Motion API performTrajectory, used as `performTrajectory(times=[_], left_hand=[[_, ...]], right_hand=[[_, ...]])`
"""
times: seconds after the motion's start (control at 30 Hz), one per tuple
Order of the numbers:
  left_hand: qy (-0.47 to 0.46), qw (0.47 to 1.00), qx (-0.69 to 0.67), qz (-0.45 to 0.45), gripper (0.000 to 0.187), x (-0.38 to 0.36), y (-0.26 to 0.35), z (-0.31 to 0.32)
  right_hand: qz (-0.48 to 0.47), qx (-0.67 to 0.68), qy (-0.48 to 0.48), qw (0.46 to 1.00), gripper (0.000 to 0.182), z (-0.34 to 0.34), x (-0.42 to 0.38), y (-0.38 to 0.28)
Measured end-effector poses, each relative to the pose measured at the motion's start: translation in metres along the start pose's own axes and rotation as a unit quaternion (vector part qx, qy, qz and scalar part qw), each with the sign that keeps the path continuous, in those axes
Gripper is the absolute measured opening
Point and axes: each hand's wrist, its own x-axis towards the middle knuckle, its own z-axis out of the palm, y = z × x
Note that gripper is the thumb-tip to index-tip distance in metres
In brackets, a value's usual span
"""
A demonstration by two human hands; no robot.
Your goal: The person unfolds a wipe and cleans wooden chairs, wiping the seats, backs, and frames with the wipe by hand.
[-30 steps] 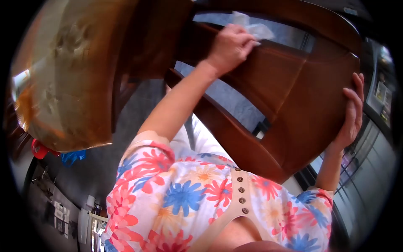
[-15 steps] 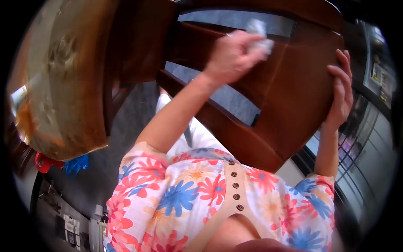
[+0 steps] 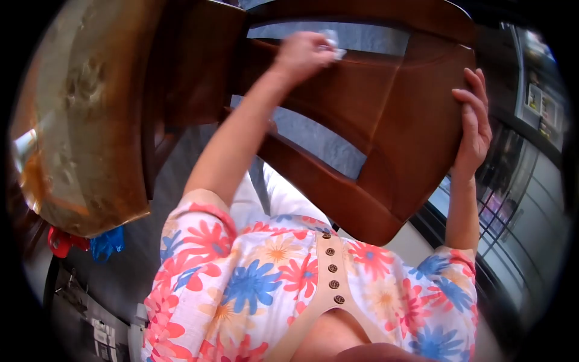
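A dark brown wooden chair (image 3: 416,114) fills the upper middle, its slatted back towards me. My left hand (image 3: 301,57) is closed around a crumpled white cloth (image 3: 330,45), perhaps a tissue. It is at the upper part of the middle slat, beside the gap; the hand is slightly blurred. My right hand (image 3: 474,130) rests against the outer edge of the chair's broad top rail, fingers stretched out and a little apart. Its thumb is hidden.
At left stands a table (image 3: 66,151) with a patterned, shiny top. Red (image 3: 58,242) and blue plastic bags (image 3: 107,243) hang below its edge. Glass-fronted shelving (image 3: 512,163) runs along the right. Grey floor (image 3: 313,136) shows between the slats.
My left hand has moved left along the slat with the white cloth, away from the top rail. My right hand stays at the rail's edge. The whole view has shifted slightly.
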Motion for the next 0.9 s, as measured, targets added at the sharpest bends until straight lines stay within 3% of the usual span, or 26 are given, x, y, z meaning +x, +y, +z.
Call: performTrajectory(times=[0.07,0.13,0.2,0.27,0.37,0.4,0.47,0.53,0.6,0.67,0.77,0.83,0.9], left_hand=[[0.064,0.988,-0.045,0.135,0.015,-0.002,0.033,0.041],[0.107,0.973,0.001,0.203,0.015,-0.002,0.067,0.056],[0.107,0.965,-0.037,0.235,0.013,0.004,0.045,0.053],[0.127,0.964,0.115,0.202,0.014,0.001,0.002,0.026],[0.214,0.96,0.147,0.107,0.013,0.001,-0.084,-0.025],[0.23,0.945,0.228,0.052,0.012,0.006,-0.099,-0.034],[0.225,0.94,0.255,-0.01,0.013,0.004,-0.081,-0.041],[0.208,0.973,0.102,0.017,0.013,-0.005,-0.037,-0.027],[0.198,0.966,-0.114,0.123,0.012,-0.016,0.017,0.011],[0.174,0.955,-0.11,0.215,0.013,-0.024,0.06,0.042],[0.258,0.914,-0.009,0.313,0.01,-0.034,0.089,0.063],[0.216,0.948,-0.06,0.225,0.009,-0.06,0.075,0.069],[0.159,0.96,-0.072,0.22,0.009,-0.102,0.053,0.069]], right_hand=[[0.0,0.008,0.002,1.0,0.023,0.003,0.001,-0.001],[0.001,0.003,0.001,1.0,0.023,0.006,0.003,-0.004],[0.001,0.005,-0.002,1.0,0.023,0.005,0.004,-0.005],[-0.006,0.017,0.001,1.0,0.023,0.004,0.004,-0.003],[-0.011,0.006,0.0,1.0,0.023,0.002,0.002,-0.002],[-0.01,0.007,0.0,1.0,0.023,0.001,0.002,-0.002],[-0.014,0.007,0.001,1.0,0.022,0.004,0.002,0.0],[-0.011,0.002,0.001,1.0,0.022,0.005,0.003,-0.003],[-0.012,0.004,0.001,1.0,0.022,0.008,0.006,-0.005],[-0.01,0.01,0.003,1.0,0.022,0.013,0.007,-0.007],[-0.005,0.007,0.003,1.0,0.022,0.015,0.011,-0.014],[-0.003,0.014,0.003,1.0,0.022,0.014,0.011,-0.013],[0.003,0.007,0.006,1.0,0.022,0.014,0.009,-0.013]])
